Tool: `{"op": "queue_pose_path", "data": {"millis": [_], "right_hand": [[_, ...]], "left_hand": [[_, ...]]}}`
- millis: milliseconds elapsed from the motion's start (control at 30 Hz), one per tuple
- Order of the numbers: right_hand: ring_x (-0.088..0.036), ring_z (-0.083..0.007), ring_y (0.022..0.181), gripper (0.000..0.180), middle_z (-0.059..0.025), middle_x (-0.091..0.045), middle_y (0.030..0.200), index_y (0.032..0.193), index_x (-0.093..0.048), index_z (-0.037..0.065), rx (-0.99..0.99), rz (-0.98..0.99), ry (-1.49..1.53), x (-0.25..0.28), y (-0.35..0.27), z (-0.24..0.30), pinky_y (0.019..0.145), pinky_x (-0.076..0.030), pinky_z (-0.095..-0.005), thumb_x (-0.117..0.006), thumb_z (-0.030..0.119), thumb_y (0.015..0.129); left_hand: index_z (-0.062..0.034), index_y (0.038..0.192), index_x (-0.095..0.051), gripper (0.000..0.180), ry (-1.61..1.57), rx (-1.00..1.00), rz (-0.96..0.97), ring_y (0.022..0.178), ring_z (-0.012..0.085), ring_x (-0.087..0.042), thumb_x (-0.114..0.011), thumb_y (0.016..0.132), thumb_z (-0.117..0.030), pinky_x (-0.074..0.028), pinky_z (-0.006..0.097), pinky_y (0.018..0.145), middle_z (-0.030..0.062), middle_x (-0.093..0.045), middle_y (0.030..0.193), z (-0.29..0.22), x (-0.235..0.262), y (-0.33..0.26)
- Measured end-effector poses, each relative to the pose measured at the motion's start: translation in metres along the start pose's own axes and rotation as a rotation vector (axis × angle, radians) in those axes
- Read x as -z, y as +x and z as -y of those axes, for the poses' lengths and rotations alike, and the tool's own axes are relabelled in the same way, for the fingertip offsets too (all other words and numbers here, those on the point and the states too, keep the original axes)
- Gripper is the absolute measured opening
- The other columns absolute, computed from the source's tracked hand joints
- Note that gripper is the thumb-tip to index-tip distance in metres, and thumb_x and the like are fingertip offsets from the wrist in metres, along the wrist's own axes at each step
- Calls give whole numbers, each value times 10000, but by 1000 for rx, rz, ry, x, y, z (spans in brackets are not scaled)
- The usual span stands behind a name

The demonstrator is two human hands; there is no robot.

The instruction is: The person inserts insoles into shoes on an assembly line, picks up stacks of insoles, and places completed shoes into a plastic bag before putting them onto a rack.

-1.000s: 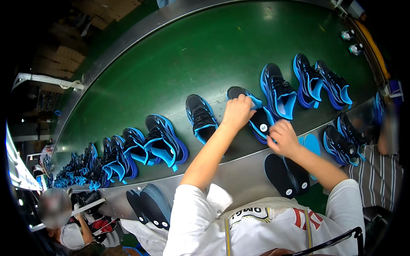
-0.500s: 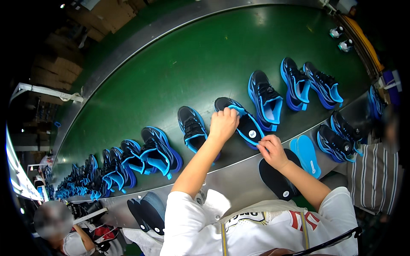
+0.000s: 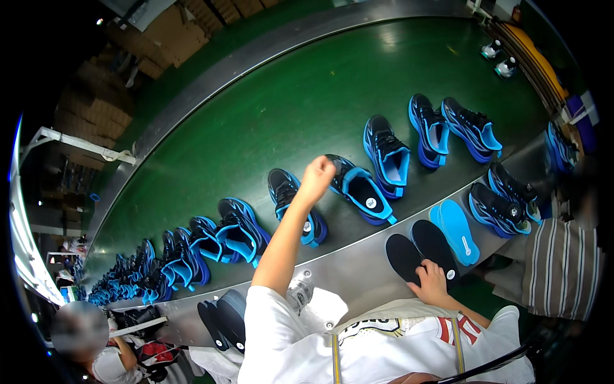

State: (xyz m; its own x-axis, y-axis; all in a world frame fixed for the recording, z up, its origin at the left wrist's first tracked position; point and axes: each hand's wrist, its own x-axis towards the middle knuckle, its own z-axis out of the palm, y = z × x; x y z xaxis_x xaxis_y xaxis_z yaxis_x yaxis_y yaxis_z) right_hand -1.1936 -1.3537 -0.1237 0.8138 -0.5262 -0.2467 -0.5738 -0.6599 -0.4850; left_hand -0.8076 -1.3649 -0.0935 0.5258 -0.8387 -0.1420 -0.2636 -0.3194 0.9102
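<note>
**Right hand point(image 3: 432, 283) on black insoles point(image 3: 435, 242), left hand point(image 3: 316, 181) at a shoe point(image 3: 354, 176)**

The left hand is curled in on itself beside the shoe's toe; I cannot tell whether it touches the shoe or pinches anything. The right hand lies over the lower end of the black insoles, fingers bent and slightly apart, and whether it grips one is hidden.

The shoe sits tilted across the green table point(image 3: 307, 96), heel toward the person, with a fitted insole point(image 3: 366, 193) inside. The insole's front end is out of sight under the upper, so a fold or ruck there could pass unnoticed.

The black insoles lie near the body-side edge of the steel ledge point(image 3: 345, 272). A careless drag could tip one off, and fingers sliding under more than one layer could lift several together. The blue insoles point(image 3: 454, 227) lie just beside them, so a wide reach might disturb those.

The left forearm crosses over the neighbouring shoe point(image 3: 281, 184); if it drops or swings, that shoe could be knocked askew.
</note>
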Motion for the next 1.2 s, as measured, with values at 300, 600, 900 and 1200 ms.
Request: {"op": "queue_pose_path", "data": {"millis": [300,600,900,1200], "right_hand": [[-421,-288,959,440,-158,-419,1038,883,-503,37,-44,-20,-10,-2,-7,-9,807,-313,-377,-707,295,589],[-437,-340,1051,492,-237,-407,1171,1090,-474,-56,-109,-372,334,95,36,-31,899,-352,-364,-643,210,713],[-513,-251,776,72,-105,-561,964,622,-573,-4,305,-481,71,182,140,-26,700,-425,-338,-590,65,632],[-498,-234,783,71,-66,-559,795,611,-600,29,374,-275,-268,135,223,-47,703,-426,-327,-548,76,621]], "left_hand": [[-82,730,-376,62,-289,240,2,448,52,-308,-406,776,-111,-232,194,371,19,-424,630,-75,-6,24],[-31,1188,-310,599,977,-301,331,640,346,-576,-499,787,-434,-453,420,536,182,-587,697,-68,-95,51],[12,825,-554,499,739,-174,245,710,351,-569,-470,799,-479,-439,411,614,188,-585,703,-65,-112,95],[74,787,-569,627,244,83,305,612,166,-503,-426,811,-536,-415,305,561,110,-541,628,-38,-116,105]]}}
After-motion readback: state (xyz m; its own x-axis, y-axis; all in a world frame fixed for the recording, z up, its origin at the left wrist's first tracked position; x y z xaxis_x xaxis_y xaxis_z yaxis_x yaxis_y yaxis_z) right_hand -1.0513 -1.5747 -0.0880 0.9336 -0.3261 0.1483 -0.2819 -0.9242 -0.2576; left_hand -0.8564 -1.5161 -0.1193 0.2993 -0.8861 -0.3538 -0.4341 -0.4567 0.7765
